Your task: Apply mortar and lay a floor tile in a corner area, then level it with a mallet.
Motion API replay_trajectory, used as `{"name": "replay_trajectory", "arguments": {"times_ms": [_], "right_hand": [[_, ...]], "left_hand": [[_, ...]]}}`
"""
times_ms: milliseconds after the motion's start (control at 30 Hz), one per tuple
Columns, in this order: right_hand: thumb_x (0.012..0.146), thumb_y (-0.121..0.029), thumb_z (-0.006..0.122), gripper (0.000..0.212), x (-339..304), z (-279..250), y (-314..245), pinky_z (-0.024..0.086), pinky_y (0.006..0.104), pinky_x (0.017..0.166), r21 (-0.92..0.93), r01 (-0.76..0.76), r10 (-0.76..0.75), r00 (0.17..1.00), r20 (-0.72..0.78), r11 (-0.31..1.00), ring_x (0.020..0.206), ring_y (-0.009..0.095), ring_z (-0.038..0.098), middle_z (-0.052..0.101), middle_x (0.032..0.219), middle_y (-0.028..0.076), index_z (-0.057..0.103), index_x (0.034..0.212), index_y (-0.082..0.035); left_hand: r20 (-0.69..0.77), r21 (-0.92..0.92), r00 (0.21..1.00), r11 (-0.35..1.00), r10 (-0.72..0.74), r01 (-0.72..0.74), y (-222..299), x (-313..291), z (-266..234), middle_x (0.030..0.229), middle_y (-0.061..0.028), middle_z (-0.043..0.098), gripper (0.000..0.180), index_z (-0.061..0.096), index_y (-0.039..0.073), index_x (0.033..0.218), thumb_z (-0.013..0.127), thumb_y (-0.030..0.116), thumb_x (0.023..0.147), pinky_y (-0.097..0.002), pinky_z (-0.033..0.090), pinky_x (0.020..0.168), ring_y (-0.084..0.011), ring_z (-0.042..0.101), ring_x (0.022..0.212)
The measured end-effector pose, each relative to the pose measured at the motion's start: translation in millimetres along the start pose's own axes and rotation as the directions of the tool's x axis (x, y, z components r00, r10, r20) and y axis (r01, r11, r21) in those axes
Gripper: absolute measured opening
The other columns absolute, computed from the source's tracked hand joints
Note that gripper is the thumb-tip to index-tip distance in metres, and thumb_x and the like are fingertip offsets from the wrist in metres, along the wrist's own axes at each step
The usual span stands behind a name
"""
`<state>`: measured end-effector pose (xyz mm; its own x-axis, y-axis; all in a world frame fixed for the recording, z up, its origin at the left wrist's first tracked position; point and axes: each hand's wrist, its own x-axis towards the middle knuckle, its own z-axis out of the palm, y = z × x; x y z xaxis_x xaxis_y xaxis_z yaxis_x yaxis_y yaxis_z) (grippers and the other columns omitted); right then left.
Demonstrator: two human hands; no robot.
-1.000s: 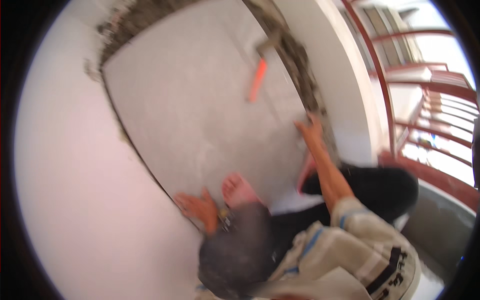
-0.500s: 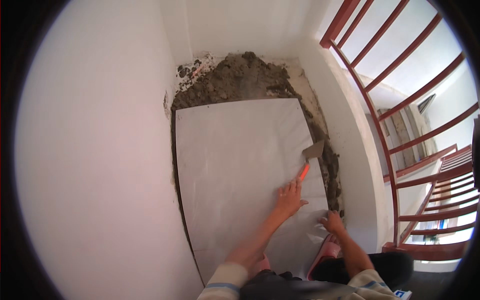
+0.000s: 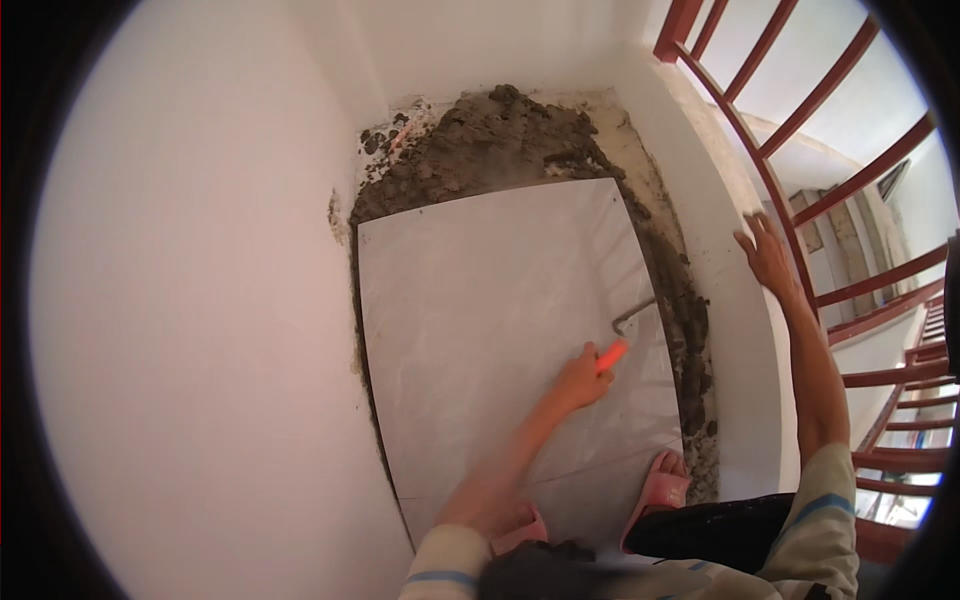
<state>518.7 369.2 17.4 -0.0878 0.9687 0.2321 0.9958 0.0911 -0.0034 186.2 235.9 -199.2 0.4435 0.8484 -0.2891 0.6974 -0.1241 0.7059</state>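
Observation:
My left hand [image 3: 583, 378] is closed round the orange handle of a trowel [image 3: 613, 354] above the large grey tile [image 3: 490, 330]. The trowel's blade is turned nearly edge-on and points at the tile's right edge, next to the strip of wet mortar [image 3: 683, 310]. My right hand [image 3: 768, 258] rests on top of the low white wall [image 3: 735, 290], close beside the red railing, fingers apart and holding nothing.
Beyond the tile's far edge lies a heap of mortar [image 3: 490, 140]. White walls [image 3: 200, 300] rise at the left and back. A dark red railing [image 3: 780, 190] stands on the right. My feet in pink slippers [image 3: 660, 490] are at the near end of the tile.
My right hand has left the tile's right edge and moved up and right onto the low wall. In my left hand the trowel has turned, its blade now edge-on. The view has shifted slightly.

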Motion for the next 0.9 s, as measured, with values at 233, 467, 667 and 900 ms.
{"name": "replay_trajectory", "arguments": {"times_ms": [233,467,667,900], "right_hand": [[0.093,-0.04,0.059,0.064,130.5,63.3,40.6,0.032,0.0554,0.108,0.044,-0.071,0.068,0.996,0.054,0.996,0.139,0.037,0.033,0.033,0.151,0.019,0.035,0.147,-0.016],[0.083,-0.035,0.067,0.082,192.9,100.3,55.1,0.021,0.0601,0.114,0.034,-0.242,0.238,0.968,0.083,0.97,0.149,0.028,0.015,0.019,0.16,0.01,0.023,0.153,-0.033],[0.079,-0.032,0.064,0.084,243.6,123.8,59.0,0.026,0.065,0.11,0.069,-0.259,0.251,0.962,0.11,0.963,0.149,0.026,0.015,0.019,0.161,0.006,0.024,0.153,-0.034],[0.079,-0.03,0.059,0.078,282.4,137.3,66.9,0.018,0.0597,0.116,0.032,-0.167,0.166,0.986,0.034,0.985,0.149,0.021,0.016,0.022,0.16,0.002,0.028,0.151,-0.037]], "left_hand": [[0.013,-0.308,0.924,0.878,-0.383,0.368,-44.8,-41.2,-159.3,0.098,-0.0214,0.067,0.041,0.048,0.006,0.118,0.056,0.039,0.095,-0.0464,0.049,0.073,-0.0342,0.067,0.089],[-0.377,0.096,0.86,0.909,-0.343,0.405,18.8,93.7,-234.0,0.084,-0.0288,0.064,0.038,0.047,0.003,0.108,0.05,0.04,0.098,-0.053,0.048,0.068,-0.0497,0.061,0.079],[-0.336,0.151,0.883,0.906,-0.329,0.395,35.3,240.7,-198.5,0.08,-0.0249,0.066,0.041,0.048,0.005,0.107,0.044,0.045,0.099,-0.0531,0.048,0.069,-0.0448,0.064,0.079],[-0.158,0.169,0.93,0.919,-0.331,0.356,63.1,292.1,-189.5,0.081,-0.0215,0.067,0.043,0.05,0.004,0.105,0.043,0.046,0.099,-0.0522,0.049,0.069,-0.0422,0.065,0.077]]}}
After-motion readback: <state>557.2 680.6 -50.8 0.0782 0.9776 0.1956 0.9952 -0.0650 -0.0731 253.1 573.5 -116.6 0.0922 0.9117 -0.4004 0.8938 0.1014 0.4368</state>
